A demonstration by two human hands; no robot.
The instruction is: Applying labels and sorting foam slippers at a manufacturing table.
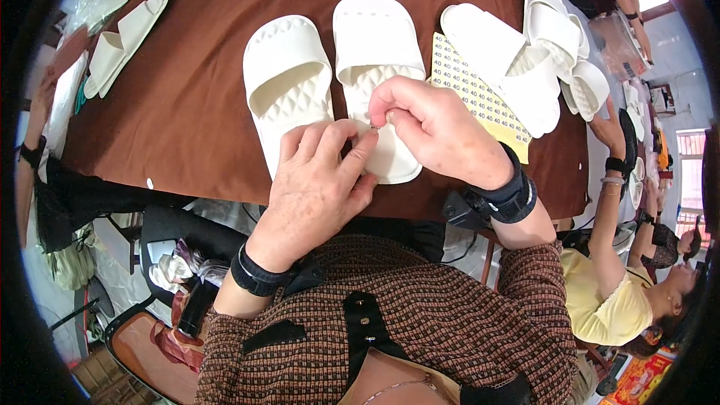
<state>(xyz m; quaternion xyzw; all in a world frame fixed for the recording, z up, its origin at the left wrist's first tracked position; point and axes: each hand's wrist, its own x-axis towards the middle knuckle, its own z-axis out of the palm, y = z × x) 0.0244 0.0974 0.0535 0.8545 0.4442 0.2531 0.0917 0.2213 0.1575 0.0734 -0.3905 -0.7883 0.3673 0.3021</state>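
Both hands meet over the brown table point(187, 90): my left hand point(315, 187) is curled, thumb and forefinger pressed together, while my right hand point(435, 131) pinches a tiny sticker point(374, 127) at its fingertips, just above the right white slipper point(379, 67). Beside it lies the left slipper point(287, 82), and a yellow sticker sheet point(480, 97) lies to the right.

Bare brown tabletop point(195, 82) lies open left of the 2 white quilted rubber slides point(289, 79). To the right, a yellow sticker sheet point(480, 97) and piled white slides point(555, 45) crowd the surface.
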